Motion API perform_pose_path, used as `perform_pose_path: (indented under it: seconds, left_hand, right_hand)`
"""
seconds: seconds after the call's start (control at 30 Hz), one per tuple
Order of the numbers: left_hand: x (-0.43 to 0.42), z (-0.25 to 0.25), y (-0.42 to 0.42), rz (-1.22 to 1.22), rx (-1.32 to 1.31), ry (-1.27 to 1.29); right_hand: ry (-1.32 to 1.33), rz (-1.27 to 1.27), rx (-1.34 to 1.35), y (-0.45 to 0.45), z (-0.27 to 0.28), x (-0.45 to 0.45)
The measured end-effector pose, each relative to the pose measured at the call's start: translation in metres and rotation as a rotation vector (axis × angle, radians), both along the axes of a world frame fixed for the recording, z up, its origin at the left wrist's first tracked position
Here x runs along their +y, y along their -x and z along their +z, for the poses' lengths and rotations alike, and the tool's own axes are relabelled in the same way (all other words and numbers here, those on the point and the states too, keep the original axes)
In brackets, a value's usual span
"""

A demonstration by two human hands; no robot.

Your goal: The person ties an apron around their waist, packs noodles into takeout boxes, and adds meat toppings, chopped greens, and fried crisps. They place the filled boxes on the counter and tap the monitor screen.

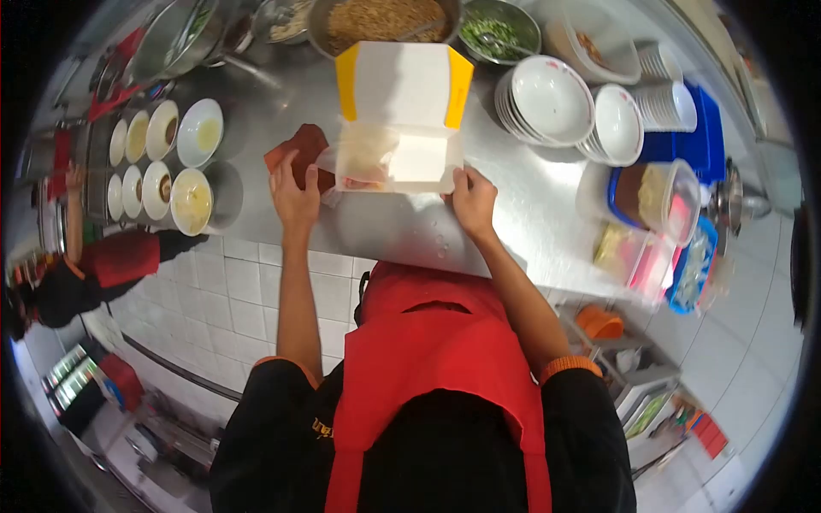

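Open box (428,158): lying between both hands over the counter (539,192), long side running left to right
Right hand (475,201): pinching its near right corner
Left hand (297,192): holding a red-brown item (310,139), left of it

Bright indoor light, pale glare on the steel counter (534,224), strong fisheye bowing, black corners, blurry outer edges

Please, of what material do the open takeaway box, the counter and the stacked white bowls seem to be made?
Takeaway box: probably paperboard, smooth and matte; its thin panels and straight folds suggest it.
Counter: likely stainless steel, with a satin shine; silver-grey with blurred reflections.
Stacked white bowls: smooth, perhaps melamine or glazed ceramic; the even, light surface fits either.
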State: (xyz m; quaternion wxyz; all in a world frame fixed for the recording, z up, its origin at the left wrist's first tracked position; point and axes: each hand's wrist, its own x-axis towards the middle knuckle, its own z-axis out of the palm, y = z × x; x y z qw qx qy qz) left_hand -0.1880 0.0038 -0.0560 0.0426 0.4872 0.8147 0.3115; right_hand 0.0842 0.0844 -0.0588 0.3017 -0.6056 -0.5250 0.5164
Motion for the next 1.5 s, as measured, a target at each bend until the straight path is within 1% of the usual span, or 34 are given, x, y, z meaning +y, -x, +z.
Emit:
perform_pose_path:
  seconds: [0.03,0.1,0.13,0.17,0.2,0.23,0.3,0.33,0.43,0.47,0.53,0.57,0.63,0.67,0.73,0.8,0.83,0.87,0.93,0.97,1.07,1.1,1.13,1.17,1.2,1.23,1.27,1.3,1.33,1.37,1.4,1.43,1.47,1.5]
  left_hand:
    - [-0.004,-0.003,0.006,-0.029,0.001,0.012]
    - [-0.019,-0.013,0.016,-0.15,0.312,0.272]
    - [-0.031,-0.02,0.02,-0.112,0.281,0.321]
    - [-0.039,-0.026,0.024,-0.129,0.299,0.311]
    - [-0.057,-0.03,0.024,-0.092,0.289,0.308]
    - [-0.073,-0.032,0.022,-0.055,0.28,0.299]
    - [-0.1,-0.031,0.005,-0.094,0.322,0.305]
    - [-0.107,-0.029,-0.007,-0.115,0.35,0.321]
    - [-0.109,-0.016,-0.053,-0.296,0.312,0.322]
    - [-0.105,-0.024,-0.065,-0.342,0.325,0.316]
    - [-0.097,-0.047,-0.091,-0.573,0.131,0.113]
    - [-0.092,-0.044,-0.109,-0.597,0.13,0.101]
    - [-0.079,-0.038,-0.143,-0.646,0.174,0.159]
    - [-0.075,-0.038,-0.156,-0.686,0.158,0.148]
    - [-0.067,-0.039,-0.183,-0.753,0.145,0.105]
    - [-0.059,-0.034,-0.211,-0.852,0.171,0.113]
    - [-0.055,-0.028,-0.23,-0.912,0.169,0.172]
    - [-0.051,-0.024,-0.248,-0.969,0.171,0.234]
    - [-0.047,-0.033,-0.282,-1.093,0.195,0.119]
    - [-0.041,-0.037,-0.297,-1.146,0.176,0.096]
    - [-0.015,-0.046,-0.337,-1.212,0.244,0.129]
    - [-0.003,-0.051,-0.346,-1.238,0.262,0.133]
    - [0.009,-0.053,-0.354,-1.269,0.313,0.129]
    - [0.024,-0.061,-0.36,-1.301,0.326,0.042]
    - [0.035,-0.044,-0.366,-1.327,0.379,0.014]
    - [0.052,-0.049,-0.374,-1.351,0.326,-0.075]
    - [0.066,-0.066,-0.378,-1.352,0.501,-0.3]
    - [0.071,-0.04,-0.387,-1.451,0.517,-0.105]
    - [0.073,-0.019,-0.397,-1.492,0.552,0.098]
    - [0.081,-0.033,-0.403,-1.465,0.483,0.031]
    - [0.096,-0.059,-0.409,-1.475,0.363,-0.191]
    - [0.086,0.001,-0.414,-1.494,0.401,0.177]
    - [0.094,0.01,-0.42,-1.585,0.426,0.237]
    - [0.114,-0.032,-0.422,-1.535,0.54,-0.021]
  right_hand:
    - [0.044,-0.06,0.124,0.002,-0.003,-0.001]
    - [0.032,-0.069,0.144,0.01,-0.005,-0.009]
    - [0.024,-0.102,0.226,0.018,-0.013,-0.012]
    - [0.019,-0.14,0.308,0.025,-0.019,-0.015]
    - [-0.004,-0.09,0.226,0.028,-0.022,-0.018]
    - [0.002,-0.109,0.235,0.034,-0.023,-0.023]
    - [-0.063,-0.063,0.255,0.051,-0.022,-0.023]
    - [-0.085,-0.025,0.196,0.06,-0.025,-0.021]
    - [-0.2,0.039,0.109,0.077,-0.027,-0.015]
    - [-0.202,-0.009,0.109,0.08,-0.026,-0.017]
    - [-0.262,-0.028,0.105,0.077,-0.021,-0.02]
    - [-0.272,-0.051,0.097,0.066,-0.016,-0.028]
    - [-0.267,-0.158,0.303,0.028,-0.005,-0.05]
    - [-0.167,-0.128,0.391,0.002,-0.004,-0.064]
    - [-0.064,-0.232,0.479,-0.052,-0.01,-0.099]
    - [-0.005,-0.333,0.34,-0.105,-0.017,-0.136]
    - [0.042,-0.492,0.487,-0.122,-0.028,-0.156]
    - [-0.013,-0.462,0.412,-0.147,-0.044,-0.178]
    - [0.114,-0.655,0.413,-0.174,-0.04,-0.213]
    - [0.137,-0.683,0.358,-0.184,-0.042,-0.23]
    - [0.179,-0.844,0.285,-0.197,-0.06,-0.285]
    - [0.17,-0.836,0.24,-0.2,-0.087,-0.31]
    - [0.224,-0.87,0.192,-0.196,-0.084,-0.326]
    - [0.265,-0.906,0.168,-0.192,-0.092,-0.342]
    - [0.271,-0.929,0.127,-0.188,-0.112,-0.364]
    - [0.267,-0.969,0.09,-0.18,-0.129,-0.387]
    - [0.297,-1.103,0.155,-0.168,-0.134,-0.404]
    - [0.324,-1.233,0.217,-0.156,-0.133,-0.42]
    - [0.345,-1.248,0.076,-0.144,-0.154,-0.441]
    - [0.355,-1.31,-0.003,-0.128,-0.151,-0.453]
    - [0.433,-1.392,-0.134,-0.111,-0.159,-0.465]
    - [0.48,-1.398,-0.229,-0.091,-0.163,-0.474]
    - [0.561,-1.452,-0.236,-0.075,-0.162,-0.483]
    - [0.555,-1.531,-0.192,-0.052,-0.17,-0.493]
